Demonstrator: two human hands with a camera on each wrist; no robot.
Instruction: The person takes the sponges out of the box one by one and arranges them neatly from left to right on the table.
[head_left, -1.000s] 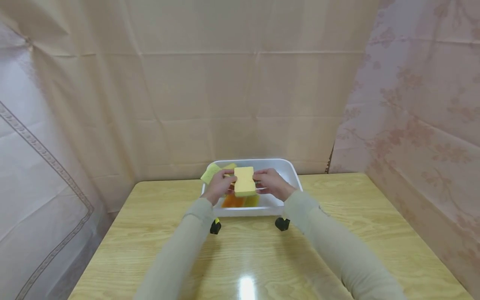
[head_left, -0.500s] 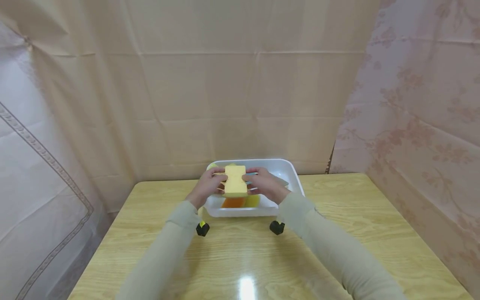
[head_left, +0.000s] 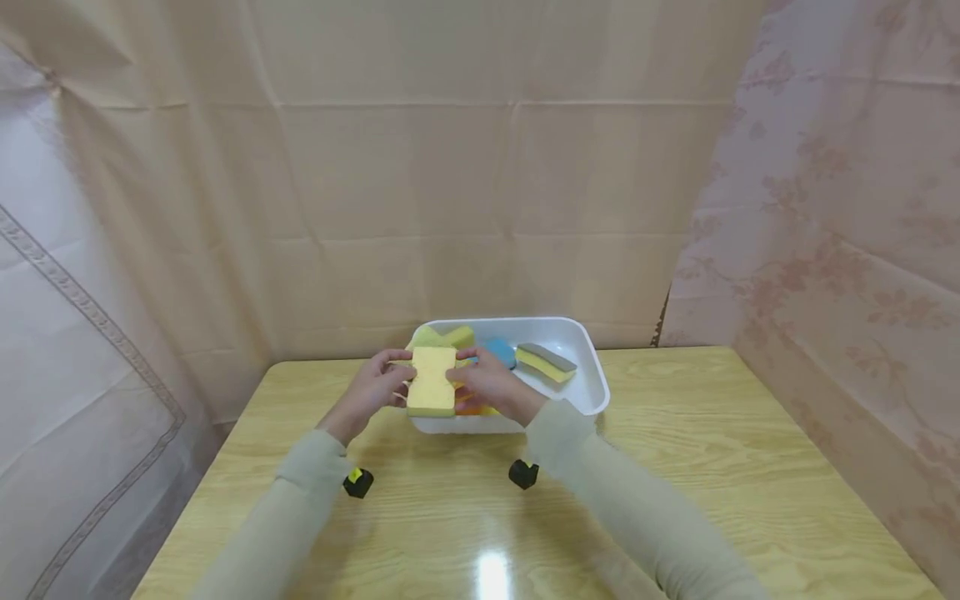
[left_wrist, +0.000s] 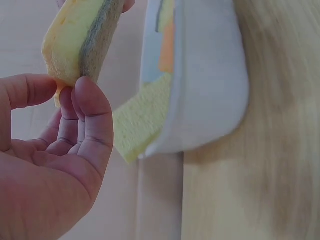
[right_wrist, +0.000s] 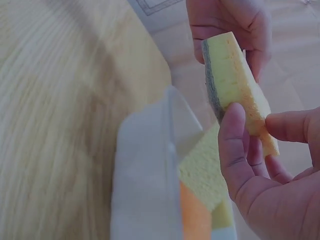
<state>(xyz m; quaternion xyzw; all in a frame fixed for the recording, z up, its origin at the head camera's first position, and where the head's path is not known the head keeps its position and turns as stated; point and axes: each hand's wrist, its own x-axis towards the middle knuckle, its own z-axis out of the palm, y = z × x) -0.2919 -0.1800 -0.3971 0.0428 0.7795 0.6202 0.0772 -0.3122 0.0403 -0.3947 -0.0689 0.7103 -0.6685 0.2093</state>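
A yellow sponge [head_left: 432, 379] with a grey scouring layer is held up between both hands over the left front of a white tray [head_left: 487, 423]. My left hand [head_left: 369, 392] pinches its left edge between thumb and fingers. On the opposite edge, my right hand [head_left: 497, 387] pinches it likewise. The left wrist view shows the sponge [left_wrist: 80, 37] with its grey layer on the side away from the thumb. In the right wrist view, both hands grip the sponge [right_wrist: 232, 75] from its two sides.
Inside the tray lie a yellow-and-grey sponge [head_left: 546, 363], a blue piece [head_left: 498, 352] and an orange piece [right_wrist: 195, 215]. A pale yellow sponge [left_wrist: 142, 117] leans over the tray's rim. The tray stands at the back of a wooden table [head_left: 675, 442], before a hanging cloth [head_left: 480, 208].
Both hands have carried the sponge leftward and slightly towards the person, from above the tray's middle to its left front. The blue piece and the grey-topped sponge in the tray are now uncovered.
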